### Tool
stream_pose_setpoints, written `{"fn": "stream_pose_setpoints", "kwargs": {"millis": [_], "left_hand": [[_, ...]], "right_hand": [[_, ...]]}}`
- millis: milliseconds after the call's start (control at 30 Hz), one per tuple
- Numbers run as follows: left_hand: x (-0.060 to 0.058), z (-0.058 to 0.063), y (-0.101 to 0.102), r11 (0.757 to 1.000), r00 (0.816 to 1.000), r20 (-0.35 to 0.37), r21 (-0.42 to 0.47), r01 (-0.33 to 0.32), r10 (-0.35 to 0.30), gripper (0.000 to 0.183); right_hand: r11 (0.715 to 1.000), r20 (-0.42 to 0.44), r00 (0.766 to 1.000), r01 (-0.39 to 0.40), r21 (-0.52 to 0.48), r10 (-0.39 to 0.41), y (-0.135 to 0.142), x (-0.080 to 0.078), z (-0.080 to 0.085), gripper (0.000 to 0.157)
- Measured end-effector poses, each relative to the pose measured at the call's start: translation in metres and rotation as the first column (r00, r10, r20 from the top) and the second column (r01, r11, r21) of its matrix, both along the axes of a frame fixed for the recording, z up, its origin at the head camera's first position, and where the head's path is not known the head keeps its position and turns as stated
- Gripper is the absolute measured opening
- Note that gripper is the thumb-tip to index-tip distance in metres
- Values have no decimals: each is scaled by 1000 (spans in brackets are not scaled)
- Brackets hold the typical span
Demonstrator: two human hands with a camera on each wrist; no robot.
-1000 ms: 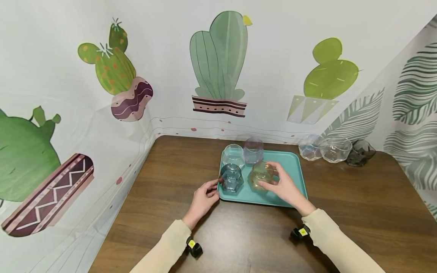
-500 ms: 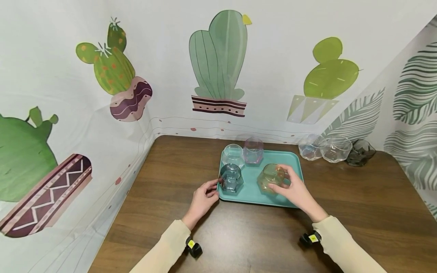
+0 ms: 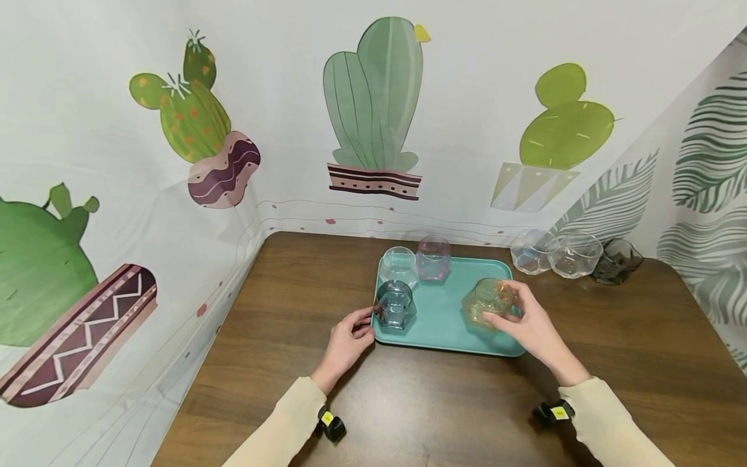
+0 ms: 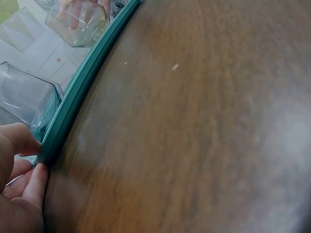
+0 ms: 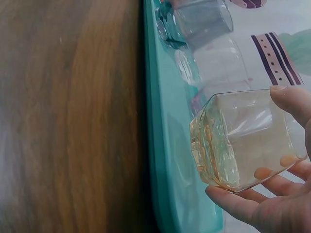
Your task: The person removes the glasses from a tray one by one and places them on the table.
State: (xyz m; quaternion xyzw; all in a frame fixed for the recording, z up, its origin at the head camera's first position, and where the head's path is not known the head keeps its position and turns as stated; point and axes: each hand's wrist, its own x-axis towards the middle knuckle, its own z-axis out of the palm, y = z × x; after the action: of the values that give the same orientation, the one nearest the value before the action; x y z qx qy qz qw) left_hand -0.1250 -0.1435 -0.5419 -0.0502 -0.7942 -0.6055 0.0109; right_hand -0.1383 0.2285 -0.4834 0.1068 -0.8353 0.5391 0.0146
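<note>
My right hand (image 3: pixel 533 327) holds a yellowish faceted drinking glass (image 3: pixel 487 301) over the right part of the teal tray (image 3: pixel 438 324). In the right wrist view, thumb and fingers wrap the sides of this glass (image 5: pixel 248 141), its base seemingly just off the tray. At the tray's near left corner, my left hand (image 3: pixel 347 344) pinches the rim; the left wrist view shows the fingertips on the tray edge (image 4: pixel 82 82). Beside that hand stands a blue-grey glass (image 3: pixel 395 308). Behind it on the tray are a clear glass (image 3: pixel 399 264) and a pinkish glass (image 3: pixel 434 259).
Right of the tray, at the back of the wooden table (image 3: pixel 420 402), stand an iridescent glass (image 3: pixel 531 253), a clear glass (image 3: pixel 574 256) and a dark grey glass (image 3: pixel 615 263). A cactus-printed cloth (image 3: pixel 467 130) hangs behind the table.
My right hand has carried the yellowish glass rightward across the tray, from beside the blue-grey glass to near the right rim. The left hand has stayed at the tray's corner.
</note>
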Motion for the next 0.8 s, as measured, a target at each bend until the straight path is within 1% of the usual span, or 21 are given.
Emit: {"fn": "stream_pose_setpoints", "kwargs": {"millis": [67,167,233,300,400,533,667,800], "left_hand": [[3,9,3,1000,1000,0,-4,-5,5,45],[3,10,3,1000,1000,-2,10,-14,14,45],[3,12,4,1000,1000,-2,4,-17,17,45],[3,8,4,1000,1000,-5,6,-26,26,45],[8,22,8,999,999,-4,-6,-33,33,44],[14,39,9,1000,1000,-2,-3,-22,22,43],[16,45,8,1000,1000,-4,-5,-10,10,42],[14,43,8,1000,1000,10,-14,-10,10,42]], "right_hand": [[1000,-31,999,11,4,-11,5,0,0,69],[1000,-69,997,26,2,-26,13,0,-1,68],[999,-79,996,40,2,-40,18,1,0,69],[999,-79,996,48,-2,-48,23,1,2,69],[998,-69,996,65,8,-65,31,2,5,69],[994,-62,993,99,50,-96,41,3,7,67],[988,-82,988,134,71,-128,50,4,8,67],[984,-106,983,156,84,-147,60,4,9,68]]}}
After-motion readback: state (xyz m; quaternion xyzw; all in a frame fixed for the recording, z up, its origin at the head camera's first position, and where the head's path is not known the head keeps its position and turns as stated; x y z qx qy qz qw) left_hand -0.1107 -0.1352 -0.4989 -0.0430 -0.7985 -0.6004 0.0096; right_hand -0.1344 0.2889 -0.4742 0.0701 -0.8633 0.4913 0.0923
